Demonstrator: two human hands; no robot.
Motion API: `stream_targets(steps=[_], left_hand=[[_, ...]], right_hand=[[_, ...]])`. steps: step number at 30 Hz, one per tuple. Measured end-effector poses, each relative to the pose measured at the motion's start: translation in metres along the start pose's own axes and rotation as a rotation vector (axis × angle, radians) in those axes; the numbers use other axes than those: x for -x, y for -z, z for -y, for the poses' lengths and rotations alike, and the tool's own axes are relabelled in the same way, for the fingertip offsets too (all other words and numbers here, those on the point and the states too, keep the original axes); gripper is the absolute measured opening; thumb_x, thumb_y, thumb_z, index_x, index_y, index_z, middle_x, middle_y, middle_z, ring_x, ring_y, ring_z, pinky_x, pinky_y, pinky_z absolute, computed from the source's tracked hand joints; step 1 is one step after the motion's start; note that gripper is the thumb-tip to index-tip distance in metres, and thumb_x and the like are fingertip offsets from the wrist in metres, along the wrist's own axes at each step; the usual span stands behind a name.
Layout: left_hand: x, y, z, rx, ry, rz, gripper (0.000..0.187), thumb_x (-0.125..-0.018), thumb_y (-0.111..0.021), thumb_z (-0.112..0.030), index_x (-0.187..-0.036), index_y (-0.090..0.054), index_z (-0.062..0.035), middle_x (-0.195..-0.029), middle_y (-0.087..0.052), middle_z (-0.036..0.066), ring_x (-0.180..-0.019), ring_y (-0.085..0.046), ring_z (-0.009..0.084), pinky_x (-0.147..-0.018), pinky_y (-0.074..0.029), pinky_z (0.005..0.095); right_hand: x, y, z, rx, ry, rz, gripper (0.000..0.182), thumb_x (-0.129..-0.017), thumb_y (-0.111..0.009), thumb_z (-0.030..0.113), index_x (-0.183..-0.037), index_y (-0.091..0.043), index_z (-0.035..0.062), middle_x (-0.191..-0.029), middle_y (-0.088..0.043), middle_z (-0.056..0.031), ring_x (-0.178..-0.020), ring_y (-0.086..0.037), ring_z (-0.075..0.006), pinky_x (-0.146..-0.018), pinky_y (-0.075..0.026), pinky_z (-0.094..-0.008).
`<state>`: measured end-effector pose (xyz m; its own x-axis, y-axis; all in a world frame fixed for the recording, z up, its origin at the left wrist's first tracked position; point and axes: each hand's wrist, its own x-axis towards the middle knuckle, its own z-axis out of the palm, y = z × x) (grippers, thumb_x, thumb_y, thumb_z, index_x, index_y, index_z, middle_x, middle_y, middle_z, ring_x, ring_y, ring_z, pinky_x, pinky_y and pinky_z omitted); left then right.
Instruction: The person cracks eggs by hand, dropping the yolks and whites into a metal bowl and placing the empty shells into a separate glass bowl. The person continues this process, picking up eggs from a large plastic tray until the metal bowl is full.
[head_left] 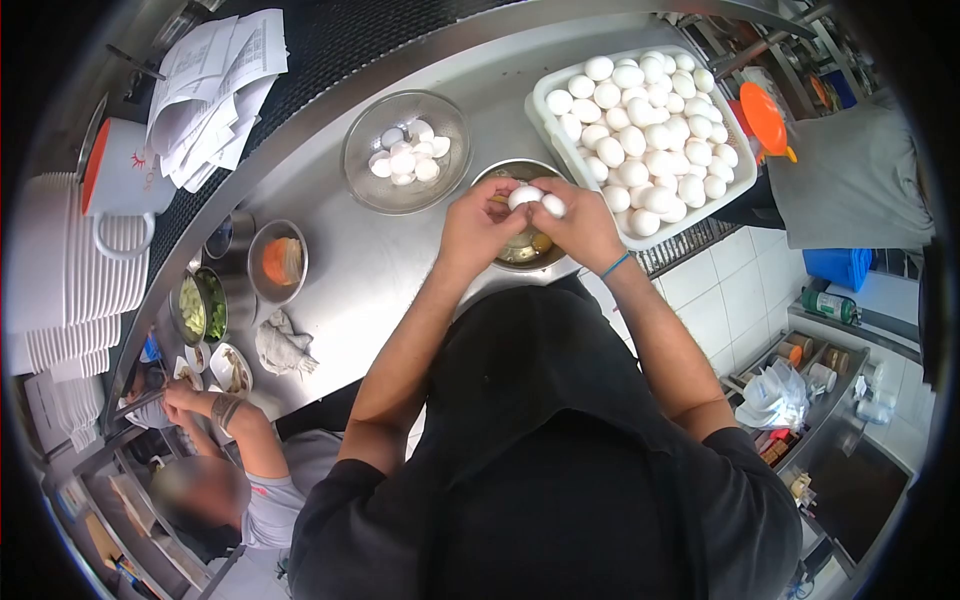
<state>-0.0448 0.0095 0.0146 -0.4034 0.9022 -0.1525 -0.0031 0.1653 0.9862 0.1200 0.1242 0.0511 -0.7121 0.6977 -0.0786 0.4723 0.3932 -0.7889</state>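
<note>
Both of my hands meet over a metal bowl (513, 164), fingers curled and thumbs close together. My left hand (474, 222) is closed on a white egg (523, 196), which my right hand (582, 220) also grips. A second white egg-shaped piece (553, 205) shows by the right fingers; whether it is whole or shell, I cannot tell. Inside the bowl lie clear egg white and a yellow yolk (541, 243), partly hidden by my hands. To the left stands a wide metal bowl (352, 160) with several white shells (403, 160).
A white crate (541, 110) heaped with eggs (632, 140) stands right. Left are a bowl of orange and pale slices (282, 260), chopped greens (215, 305), a cloth (285, 342) and stacked plates (75, 250). One person (255, 470) works lower left; another (850, 175) stands right.
</note>
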Motion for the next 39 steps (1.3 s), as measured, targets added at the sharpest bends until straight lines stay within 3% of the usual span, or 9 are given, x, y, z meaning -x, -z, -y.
stream_targets(steps=[3,6,15,22,27,31,33,36,39], left_hand=[[0.002,-0.003,-0.002,-0.117,-0.068,-0.061,0.036,-0.098,-0.081,-0.009,-0.131,-0.071,0.0002,-0.102,-0.081,0.009,-0.091,-0.077,0.0113,-0.083,-0.061,0.0262],[0.004,-0.005,-0.004,-0.173,-0.139,-0.105,0.037,-0.097,-0.082,-0.010,-0.131,-0.071,0.0007,-0.099,-0.081,0.010,-0.088,-0.077,0.0113,-0.081,-0.062,0.0267],[0.005,0.007,-0.003,-0.045,-0.040,-0.054,0.035,-0.101,-0.076,-0.007,-0.135,-0.070,0.0003,-0.109,-0.080,0.009,-0.096,-0.076,0.0123,-0.087,-0.062,0.0279],[0.008,0.023,-0.012,-0.081,-0.062,0.046,0.035,-0.099,-0.074,-0.003,-0.134,-0.070,-0.0012,-0.119,-0.078,0.009,-0.106,-0.074,0.0147,-0.095,-0.060,0.0321],[0.013,0.039,-0.019,-0.471,-0.291,-0.125,0.041,-0.090,-0.077,-0.001,-0.130,-0.073,-0.0071,-0.128,-0.073,0.011,-0.114,-0.072,0.0239,-0.098,-0.059,0.0356],[0.009,0.066,-0.028,-0.643,-0.397,-0.394,0.038,-0.086,-0.075,-0.005,-0.125,-0.074,-0.0087,-0.132,-0.070,0.013,-0.124,-0.067,0.0365,-0.109,-0.054,0.0437],[0.003,0.085,-0.031,-0.679,-0.390,-0.484,0.040,-0.086,-0.077,-0.005,-0.125,-0.074,-0.0097,-0.134,-0.068,0.014,-0.128,-0.065,0.0365,-0.110,-0.054,0.0447],[-0.005,0.108,-0.030,-0.761,-0.348,-0.580,0.046,-0.086,-0.080,-0.007,-0.131,-0.073,-0.0080,-0.139,-0.066,0.017,-0.132,-0.064,0.0379,-0.112,-0.053,0.0459],[-0.013,0.112,-0.023,-0.826,-0.338,-0.605,0.051,-0.087,-0.081,-0.009,-0.137,-0.070,-0.0059,-0.144,-0.063,0.019,-0.134,-0.063,0.0392,-0.113,-0.052,0.0470]], right_hand=[[0.000,-0.001,0.003,0.002,0.022,-0.016,0.039,-0.098,-0.075,0.026,-0.129,-0.075,0.0014,-0.113,-0.081,-0.0171,-0.101,-0.079,-0.0315,-0.094,-0.060,-0.0388],[-0.001,-0.004,0.000,-0.048,0.057,-0.057,0.040,-0.095,-0.075,0.034,-0.124,-0.078,0.0067,-0.103,-0.079,-0.0224,-0.098,-0.077,-0.0416,-0.087,-0.060,-0.0473],[0.000,0.001,-0.004,-0.195,0.026,-0.015,0.041,-0.097,-0.075,0.026,-0.130,-0.075,0.0016,-0.118,-0.080,-0.0209,-0.106,-0.079,-0.0338,-0.095,-0.060,-0.0399],[0.002,0.010,-0.008,-0.105,0.104,0.028,0.041,-0.098,-0.072,0.022,-0.136,-0.074,0.0078,-0.124,-0.078,-0.0172,-0.112,-0.076,-0.0328,-0.097,-0.060,-0.0406],[-0.001,0.012,0.006,0.259,0.135,-0.010,0.041,-0.096,-0.072,0.022,-0.137,-0.074,0.0178,-0.115,-0.075,-0.0117,-0.106,-0.074,-0.0370,-0.091,-0.060,-0.0470],[-0.016,0.007,0.027,0.268,0.225,-0.010,0.041,-0.097,-0.073,0.021,-0.138,-0.072,0.0184,-0.116,-0.074,-0.0118,-0.105,-0.073,-0.0371,-0.090,-0.060,-0.0476],[-0.031,0.000,0.041,0.245,0.285,-0.007,0.046,-0.097,-0.073,0.021,-0.143,-0.070,0.0191,-0.123,-0.075,-0.0136,-0.108,-0.073,-0.0384,-0.093,-0.060,-0.0479],[-0.058,-0.023,0.062,0.131,0.402,-0.099,0.062,-0.098,-0.075,0.023,-0.158,-0.058,0.0193,-0.134,-0.073,-0.0194,-0.114,-0.072,-0.0424,-0.097,-0.059,-0.0496],[-0.069,-0.031,0.069,0.140,0.326,-0.010,0.077,-0.098,-0.076,0.025,-0.168,-0.043,0.0184,-0.141,-0.070,-0.0249,-0.119,-0.070,-0.0457,-0.101,-0.058,-0.0517]])
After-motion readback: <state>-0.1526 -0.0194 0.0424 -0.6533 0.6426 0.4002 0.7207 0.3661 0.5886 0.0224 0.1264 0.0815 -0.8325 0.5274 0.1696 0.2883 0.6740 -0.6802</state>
